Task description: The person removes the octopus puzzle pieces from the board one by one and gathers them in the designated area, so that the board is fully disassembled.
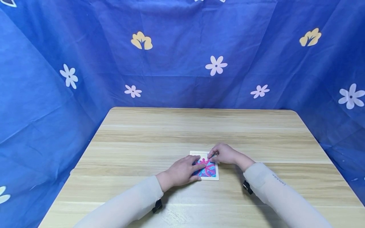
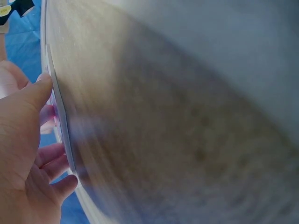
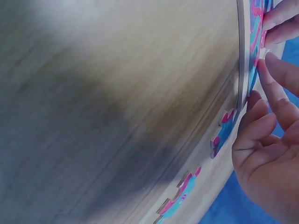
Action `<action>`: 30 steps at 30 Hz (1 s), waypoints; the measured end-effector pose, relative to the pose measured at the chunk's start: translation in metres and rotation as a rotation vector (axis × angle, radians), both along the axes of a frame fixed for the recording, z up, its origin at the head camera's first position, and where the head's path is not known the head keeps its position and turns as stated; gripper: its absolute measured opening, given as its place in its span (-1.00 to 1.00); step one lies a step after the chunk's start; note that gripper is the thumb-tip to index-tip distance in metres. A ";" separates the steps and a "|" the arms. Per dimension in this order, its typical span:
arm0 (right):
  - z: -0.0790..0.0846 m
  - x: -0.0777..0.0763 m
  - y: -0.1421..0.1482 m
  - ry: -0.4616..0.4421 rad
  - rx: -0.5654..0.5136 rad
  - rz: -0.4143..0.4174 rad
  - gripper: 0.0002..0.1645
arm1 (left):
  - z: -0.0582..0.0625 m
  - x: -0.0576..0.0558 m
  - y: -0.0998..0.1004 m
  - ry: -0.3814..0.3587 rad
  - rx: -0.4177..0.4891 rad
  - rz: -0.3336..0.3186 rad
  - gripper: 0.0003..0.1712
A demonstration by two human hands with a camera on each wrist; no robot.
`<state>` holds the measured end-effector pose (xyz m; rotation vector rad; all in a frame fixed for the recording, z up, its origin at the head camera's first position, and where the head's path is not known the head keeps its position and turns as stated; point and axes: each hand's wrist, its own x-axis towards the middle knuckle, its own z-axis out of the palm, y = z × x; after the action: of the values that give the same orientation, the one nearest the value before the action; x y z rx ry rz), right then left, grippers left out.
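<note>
A small jigsaw puzzle (image 1: 207,172) with a pink and blue picture lies in a white frame tray (image 1: 218,174) on the table. At its top a pale part of the tray's base shows. My left hand (image 1: 182,171) rests on the left side, fingers spread over the picture and thumb at the near-left edge. With thumb and index finger, my right hand (image 1: 225,154) pinches a puzzle piece at the upper-right part of the tray; the fingers mostly hide it. Two loose puzzle pieces, one (image 3: 223,132) nearer the tray and another (image 3: 180,195), lie on the table in the right wrist view.
The wood-grain table (image 1: 148,133) extends around the tray on all sides. Blue cloth (image 1: 176,47) with printed flowers hangs behind the table and along both sides. The loose pieces cannot be made out in the head view.
</note>
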<state>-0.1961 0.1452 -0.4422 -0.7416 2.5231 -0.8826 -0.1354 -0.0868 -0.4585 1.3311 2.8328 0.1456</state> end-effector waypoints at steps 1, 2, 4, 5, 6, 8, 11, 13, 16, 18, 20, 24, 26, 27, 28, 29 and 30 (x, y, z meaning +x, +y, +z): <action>0.000 0.000 0.000 0.003 0.005 -0.001 -0.92 | 0.000 0.000 0.000 0.002 0.000 -0.001 -0.36; 0.001 0.000 0.000 0.004 0.010 -0.003 -0.92 | 0.000 0.000 0.000 0.004 0.001 -0.003 -0.36; 0.002 0.000 0.000 0.002 0.014 -0.005 -0.92 | 0.000 0.000 0.000 0.008 0.002 -0.005 -0.35; 0.002 0.000 0.000 0.002 0.012 -0.001 -0.92 | 0.000 0.000 0.000 0.010 0.002 -0.005 -0.35; 0.002 -0.001 0.000 0.005 0.011 0.005 -0.92 | 0.000 0.000 0.000 0.011 0.002 -0.005 -0.35; 0.002 -0.001 0.000 -0.006 0.000 0.007 -0.93 | 0.000 0.000 0.000 0.009 0.002 -0.004 -0.35; 0.002 -0.001 0.001 -0.018 -0.029 0.000 -0.93 | 0.000 0.000 0.000 0.004 0.002 0.000 -0.35; 0.002 -0.001 0.002 -0.032 -0.056 -0.020 -0.91 | 0.000 0.000 0.000 0.003 0.005 0.001 -0.35; 0.002 -0.002 0.003 -0.041 -0.092 -0.049 -0.89 | -0.001 0.000 0.000 0.001 0.011 -0.001 -0.35; 0.002 -0.002 0.004 -0.047 -0.110 -0.062 -0.87 | -0.001 0.000 0.000 0.002 0.015 -0.004 -0.35; 0.001 -0.003 0.005 -0.048 -0.119 -0.069 -0.85 | 0.000 0.000 0.000 0.000 0.015 -0.004 -0.36; 0.000 -0.004 0.007 -0.064 -0.139 -0.086 -0.84 | 0.000 0.000 0.000 0.001 0.012 -0.003 -0.36; -0.002 -0.005 0.008 -0.078 -0.153 -0.096 -0.84 | 0.000 0.000 0.000 -0.004 0.009 0.000 -0.36; -0.002 -0.005 0.008 -0.082 -0.157 -0.100 -0.83 | 0.000 0.000 0.000 -0.004 0.008 0.000 -0.36; -0.002 -0.005 0.009 -0.089 -0.161 -0.105 -0.83 | 0.000 0.000 0.000 -0.004 0.007 0.000 -0.36; -0.003 -0.006 0.009 -0.097 -0.164 -0.107 -0.82 | 0.000 -0.001 0.000 -0.004 0.007 -0.001 -0.36; -0.004 -0.006 0.010 -0.098 -0.165 -0.105 -0.82 | 0.000 -0.001 0.000 -0.005 0.006 0.000 -0.36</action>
<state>-0.2020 0.1549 -0.4457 -0.6034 2.4429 -1.1459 -0.1361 -0.0872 -0.4586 1.3308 2.8306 0.1575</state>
